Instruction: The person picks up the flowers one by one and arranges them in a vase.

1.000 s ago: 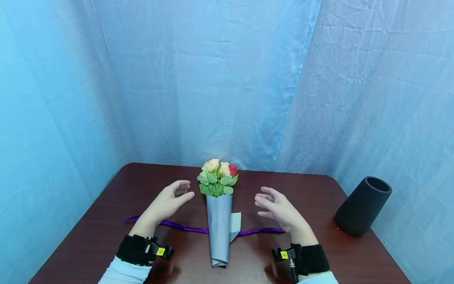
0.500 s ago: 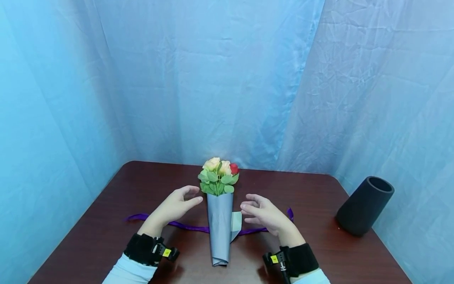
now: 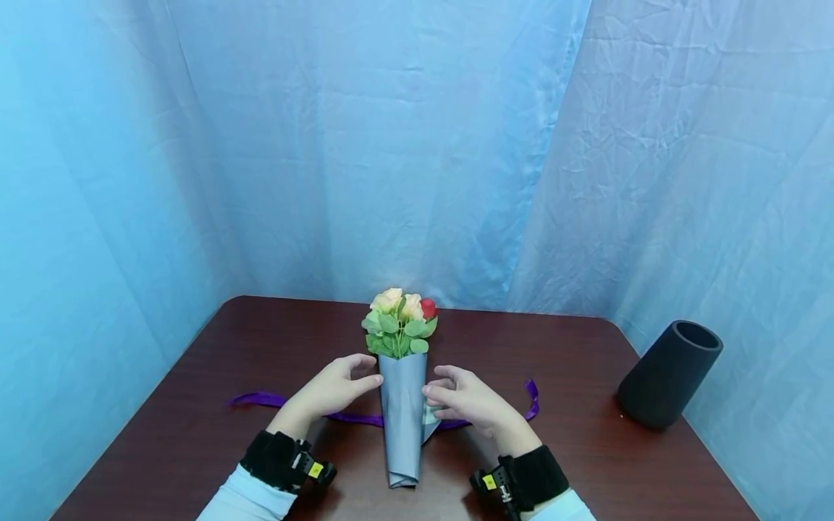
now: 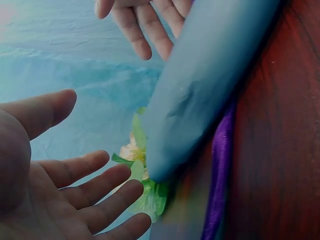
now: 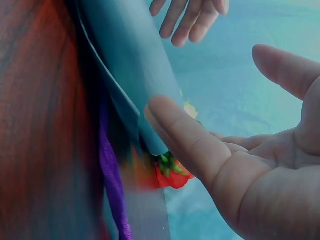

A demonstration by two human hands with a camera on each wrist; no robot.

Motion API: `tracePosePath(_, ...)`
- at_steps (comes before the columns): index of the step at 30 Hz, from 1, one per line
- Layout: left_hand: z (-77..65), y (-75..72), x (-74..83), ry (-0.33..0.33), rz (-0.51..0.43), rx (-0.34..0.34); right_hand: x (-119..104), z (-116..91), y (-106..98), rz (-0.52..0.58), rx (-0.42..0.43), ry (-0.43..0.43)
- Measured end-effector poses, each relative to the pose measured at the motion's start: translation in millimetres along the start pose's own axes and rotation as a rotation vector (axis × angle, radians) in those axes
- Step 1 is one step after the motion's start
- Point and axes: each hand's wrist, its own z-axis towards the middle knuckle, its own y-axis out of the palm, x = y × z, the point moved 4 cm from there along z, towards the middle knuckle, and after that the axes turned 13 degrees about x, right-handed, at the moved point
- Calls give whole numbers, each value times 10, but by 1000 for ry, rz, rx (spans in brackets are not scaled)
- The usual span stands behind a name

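A bouquet [image 3: 402,412] in blue-grey wrapping paper lies on the table, its cream and red flowers [image 3: 402,310] and green leaves pointing away from me. Under it, crosswise, runs a purple ribbon [image 3: 260,399]. My left hand [image 3: 334,387] hovers at the bouquet's left side, fingers spread loosely in the left wrist view [image 4: 95,195] with nothing in them. On the other side my right hand [image 3: 470,398] is held by the paper's loose flap [image 3: 430,423], which it partly hides in the head view. Its fingers are relaxed; whether they touch the paper I cannot tell.
A black tapered vase [image 3: 667,376] leans at the right side of the dark wooden table [image 3: 300,318]. Pale blue curtains [image 3: 404,145] hang behind the table and along both sides. Each wrist wears a black strap with a small camera.
Both hands have moved inward toward the bouquet, the left to the right and the right to the left. The ribbon's right end has come into sight. Bouquet and vase stay put.
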Motion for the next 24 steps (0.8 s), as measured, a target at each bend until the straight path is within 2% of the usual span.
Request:
tracePosePath(5,-7,89,-12,-7,32,-24,50,17,54,-42,8,-9)
tracePosePath(12,-18,166,-66,-4,30,-52,68,18,157,-68,5,6)
tracePosePath(24,-26,238,-98,-16,30,-120,125,28,215,-75,3,39)
